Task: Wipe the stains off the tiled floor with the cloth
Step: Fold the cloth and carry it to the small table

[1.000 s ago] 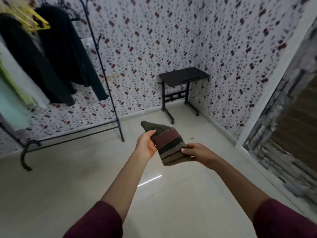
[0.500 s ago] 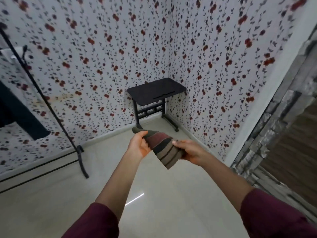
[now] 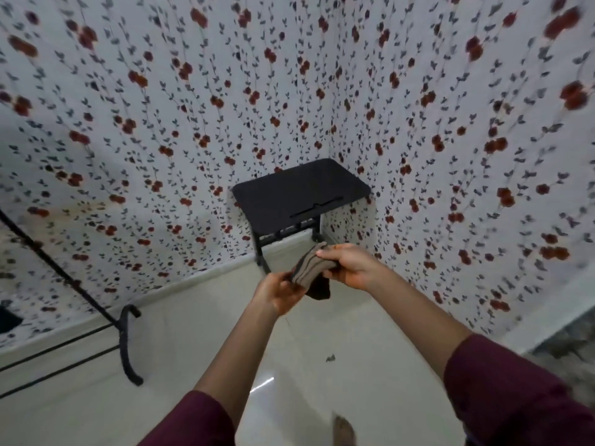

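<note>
A striped cloth (image 3: 309, 268) in brown, tan and dark bands is held folded in front of me, above the cream tiled floor (image 3: 370, 375). My left hand (image 3: 278, 292) grips its lower left end from below. My right hand (image 3: 349, 263) closes over its upper right end. A dark corner of the cloth hangs down between the hands. A small dark stain (image 3: 330, 358) marks the floor below my right forearm. Low in the view lies a brown blurred spot (image 3: 344, 429); I cannot tell whether it is a stain.
A small black table (image 3: 301, 191) stands in the corner of the flower-papered walls, just beyond my hands. The black foot of a clothes rack (image 3: 127, 346) rests on the floor at the left. A grey stone-patterned surface (image 3: 566, 346) shows at the right edge.
The view has swung right and closer to the corner, and the hanging clothes have left the frame. My hands have folded the cloth smaller and bunched it between them.
</note>
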